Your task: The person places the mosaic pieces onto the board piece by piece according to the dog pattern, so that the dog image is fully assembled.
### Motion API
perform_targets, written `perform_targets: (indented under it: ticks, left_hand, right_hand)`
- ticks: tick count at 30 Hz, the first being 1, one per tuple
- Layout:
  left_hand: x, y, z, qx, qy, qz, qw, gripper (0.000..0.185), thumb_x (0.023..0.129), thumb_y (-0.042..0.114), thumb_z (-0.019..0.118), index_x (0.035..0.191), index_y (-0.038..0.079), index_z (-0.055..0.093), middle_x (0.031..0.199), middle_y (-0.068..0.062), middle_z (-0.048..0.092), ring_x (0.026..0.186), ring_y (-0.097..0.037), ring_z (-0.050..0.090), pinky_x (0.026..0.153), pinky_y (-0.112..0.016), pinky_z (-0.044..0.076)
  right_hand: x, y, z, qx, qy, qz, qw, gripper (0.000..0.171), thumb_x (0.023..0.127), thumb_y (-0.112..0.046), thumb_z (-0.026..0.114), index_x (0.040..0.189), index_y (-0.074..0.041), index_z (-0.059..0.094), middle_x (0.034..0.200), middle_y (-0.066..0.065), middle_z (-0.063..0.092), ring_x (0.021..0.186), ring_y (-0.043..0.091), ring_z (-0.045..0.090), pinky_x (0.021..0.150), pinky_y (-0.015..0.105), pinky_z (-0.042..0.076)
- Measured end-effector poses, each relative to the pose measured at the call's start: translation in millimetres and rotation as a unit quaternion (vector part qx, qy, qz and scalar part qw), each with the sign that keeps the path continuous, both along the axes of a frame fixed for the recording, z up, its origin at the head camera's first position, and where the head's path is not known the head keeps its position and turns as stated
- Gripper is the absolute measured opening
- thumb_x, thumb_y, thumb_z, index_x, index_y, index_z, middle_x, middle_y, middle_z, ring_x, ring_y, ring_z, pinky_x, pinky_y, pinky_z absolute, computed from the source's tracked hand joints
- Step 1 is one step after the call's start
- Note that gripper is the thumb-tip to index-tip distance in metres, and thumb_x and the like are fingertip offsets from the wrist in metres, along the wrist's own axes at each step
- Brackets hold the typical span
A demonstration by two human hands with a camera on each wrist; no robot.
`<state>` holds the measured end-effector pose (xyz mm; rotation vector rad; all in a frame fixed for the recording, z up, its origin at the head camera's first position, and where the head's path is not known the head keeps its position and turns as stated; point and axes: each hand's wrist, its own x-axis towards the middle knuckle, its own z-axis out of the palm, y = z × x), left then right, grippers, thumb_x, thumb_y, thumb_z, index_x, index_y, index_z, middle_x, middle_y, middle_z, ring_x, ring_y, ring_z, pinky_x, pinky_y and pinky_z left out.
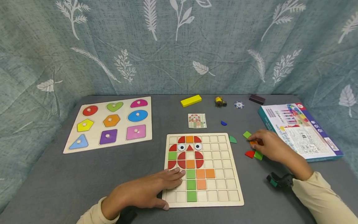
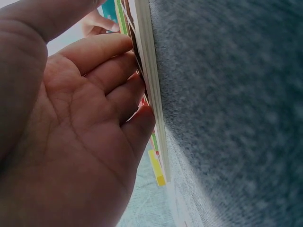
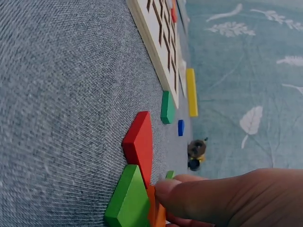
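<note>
A wooden grid board [image 1: 221, 186] lies on the table, with red, orange and green tiles and two eye tiles set in its left and middle squares. My left hand [image 1: 148, 189] rests on the board's left edge, its fingers extended over the lower left squares. To the right of the board, my right hand [image 1: 272, 146] pinches an orange tile [image 3: 152, 205] between thumb and fingers. Beside that hand lie a red quarter-round tile [image 3: 139, 146], a green tile [image 3: 127, 201] and a second green tile [image 1: 247, 134]. A dark green quarter-round tile [image 1: 232, 139] lies close to the board's right edge.
A shape puzzle board [image 1: 95, 146] lies at the left. Behind the grid board are a small picture card [image 1: 197, 125], yellow block [image 1: 191, 101], blue piece [image 1: 223, 123], toy figure [image 1: 220, 102], poker chip [image 1: 239, 105] and dark block [image 1: 257, 99]. A box [image 1: 302, 130] lies at the right.
</note>
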<state>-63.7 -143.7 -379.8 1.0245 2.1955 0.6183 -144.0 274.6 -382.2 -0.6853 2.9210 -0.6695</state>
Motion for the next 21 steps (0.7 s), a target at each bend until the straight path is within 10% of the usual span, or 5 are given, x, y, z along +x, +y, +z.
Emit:
perform_targets:
  ticks: [21]
  left_hand:
    - [0.1,0.9,0.0,-0.003,0.007,-0.002,1.0000,0.072,0.085,0.024,0.076,0.148,0.014,0.042,0.158,0.006,0.025,0.146,-0.016,0.016,0.113,-0.041,0.025]
  right_hand:
    - [0.2,-3.2,9.4,-0.005,-0.046,0.009,0.999,0.005,0.087,-0.004,0.070,0.092,-0.006,0.071,0.082,-0.005,0.061,0.071,0.009,0.055,0.062,0.031,0.048]
